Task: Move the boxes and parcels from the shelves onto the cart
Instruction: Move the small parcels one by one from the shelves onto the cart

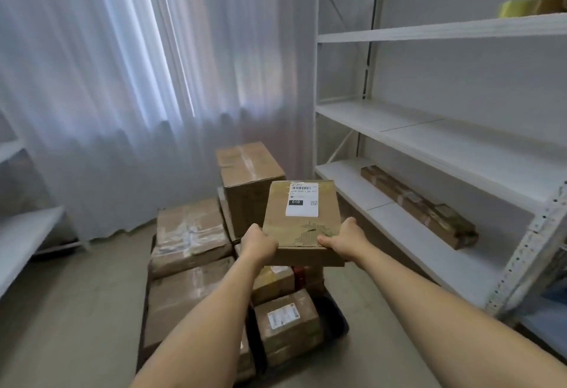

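Cardboard item: flat brown cardboard box with white label [303,222], frame centre, held above loaded black cart [337,323].
Left hand [257,245]: grasping near-left corner.
Right hand [345,239]: grasping near-right corner.
Risk: near-edge grip only; far end may dip, slide off stacked brown cartons [190,234].

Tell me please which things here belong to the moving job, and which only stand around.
Belong to the job:
- labelled box, held by left hand and right hand
- boxes stacked on the cart
- long parcel on the low shelf
- yellowish item on an upper shelf, blurred

Just around:
- curtain
- left shelving
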